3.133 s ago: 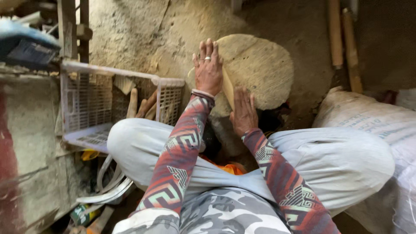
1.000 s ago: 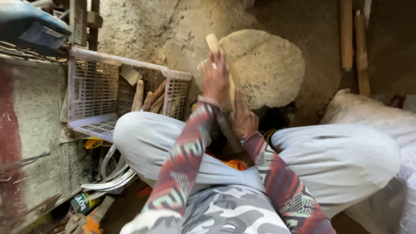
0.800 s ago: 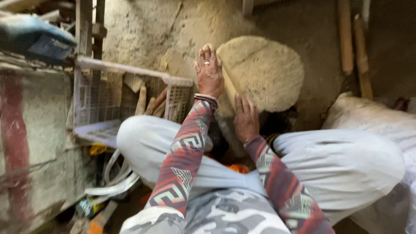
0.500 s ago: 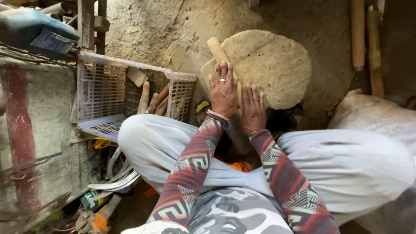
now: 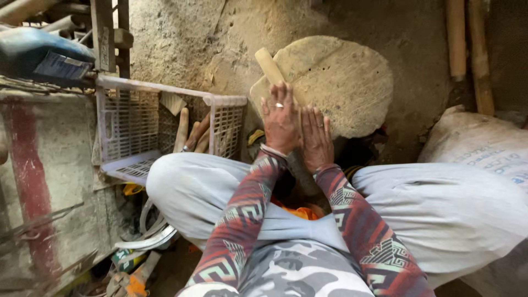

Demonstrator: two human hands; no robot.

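Both hands have slid down the wooden stick, left hand and right hand pressing it between flat palms, its free end slanting up-left over the round stone slab.

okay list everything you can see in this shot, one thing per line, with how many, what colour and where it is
stick: one, pale wood, pressed between the two palms, top end poking out over the slab
round slab: one, sandy tan, on the dirt ground ahead of the hands
crate: one, pale lattice plastic, left of the knees
wooden handles: a few, brown, standing in the crate
sack: one, off-white, far right
poles: two, brown, upright at top right
blue container: one, top left
orange cloth: one, between the legs
left hand: one, ring on a finger, flat against the stick
right hand: one, flat against the stick
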